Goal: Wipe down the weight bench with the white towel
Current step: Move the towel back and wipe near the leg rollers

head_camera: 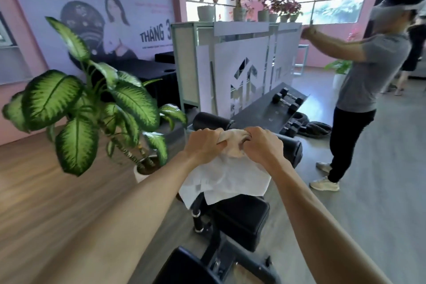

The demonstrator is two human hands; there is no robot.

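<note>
The black padded weight bench point(244, 219) runs away from me in the lower centre, with black roller pads at its far end. A white towel point(227, 176) hangs over the bench's far part, its top bunched up. My left hand point(205, 144) grips the bunched top from the left. My right hand point(261, 145) grips it from the right, close beside the left. Both arms reach straight forward over the bench, and the towel's loose lower part drapes down across the padding.
A large potted plant point(92, 104) stands just left of the bench. Dumbbells point(287, 101) lie on a black mat beyond it, before a white counter point(242, 62). A person in a grey shirt point(362, 85) stands at the right on the grey floor.
</note>
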